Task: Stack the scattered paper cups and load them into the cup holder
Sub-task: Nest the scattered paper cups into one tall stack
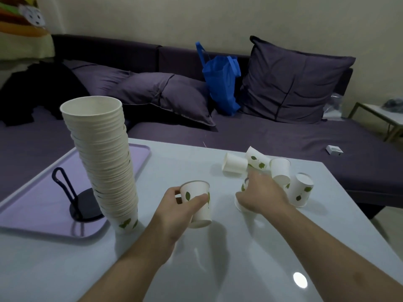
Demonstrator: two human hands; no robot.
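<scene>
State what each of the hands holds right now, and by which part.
The left hand grips a leaf-printed paper cup around its side wall, thumb in front. The right hand reaches over the scattered cups; whether it grips one cannot be told.

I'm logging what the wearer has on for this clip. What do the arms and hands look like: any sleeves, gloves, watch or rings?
Both forearms are bare as far as the frame shows, with no sleeves in view. The left hand and right hand wear no gloves, and no watch, bracelet or rings are visible.

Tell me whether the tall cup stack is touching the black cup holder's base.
Cannot tell. In the head view the tall cup stack stands in front of the black cup holder, hiding the base's near edge.
</scene>
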